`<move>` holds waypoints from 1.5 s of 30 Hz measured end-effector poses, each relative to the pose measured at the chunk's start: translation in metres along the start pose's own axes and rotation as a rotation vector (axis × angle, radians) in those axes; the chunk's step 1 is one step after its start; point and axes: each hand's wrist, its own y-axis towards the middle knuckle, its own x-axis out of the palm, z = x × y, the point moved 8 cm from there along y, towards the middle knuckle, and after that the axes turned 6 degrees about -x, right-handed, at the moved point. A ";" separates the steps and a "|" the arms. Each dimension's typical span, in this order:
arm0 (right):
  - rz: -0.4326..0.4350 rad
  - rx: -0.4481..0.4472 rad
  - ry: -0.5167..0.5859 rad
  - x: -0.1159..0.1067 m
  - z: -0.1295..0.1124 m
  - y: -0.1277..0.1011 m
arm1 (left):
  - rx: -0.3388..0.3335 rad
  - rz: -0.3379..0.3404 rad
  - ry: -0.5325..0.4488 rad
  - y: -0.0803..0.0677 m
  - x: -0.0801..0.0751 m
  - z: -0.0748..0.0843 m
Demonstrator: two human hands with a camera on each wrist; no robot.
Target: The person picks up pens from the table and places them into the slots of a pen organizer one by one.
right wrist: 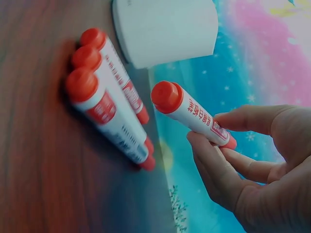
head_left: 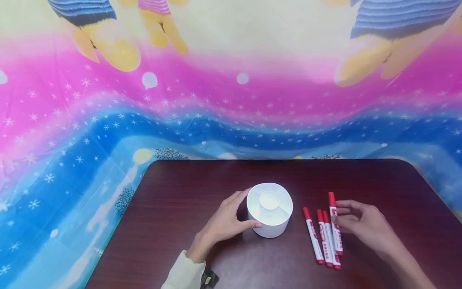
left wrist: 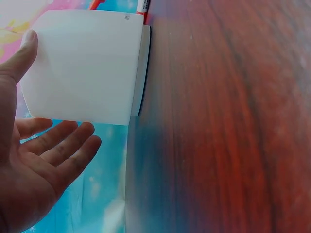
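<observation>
A white round holder (head_left: 270,208) with dividers inside stands on the dark wooden table (head_left: 202,180). My left hand (head_left: 242,210) cups its left side: the thumb touches the wall, and in the left wrist view the fingers (left wrist: 63,145) lie straight and spread beside the holder (left wrist: 82,63). My right hand (head_left: 339,214) pinches a red-capped marker (head_left: 332,202) between thumb and fingers. The right wrist view shows that marker (right wrist: 187,111) raised a little off the table. Three more red markers (head_left: 323,241) lie side by side just left of it, to the right of the holder.
A bright cloth (head_left: 72,160) with pink and blue bands and snowflakes hangs behind and around the table. The three lying markers (right wrist: 107,107) sit close to the holder's base (right wrist: 165,29). A small dark object (head_left: 210,279) lies by my left sleeve.
</observation>
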 end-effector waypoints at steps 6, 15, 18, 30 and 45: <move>0.018 -0.055 0.084 0.006 -0.016 0.005 | -0.018 -0.016 -0.006 0.000 0.002 -0.002; 0.039 -0.103 0.132 0.010 -0.037 0.013 | -0.020 -0.019 -0.007 0.000 0.003 -0.001; 0.044 -0.115 0.132 0.011 -0.041 0.015 | -0.021 -0.020 -0.007 0.000 0.003 -0.001; 0.047 -0.147 0.178 0.018 -0.062 0.025 | -0.017 -0.014 -0.001 0.001 0.003 -0.002; 0.089 -0.182 0.233 0.020 -0.092 0.034 | -0.021 -0.012 -0.010 -0.001 0.001 -0.002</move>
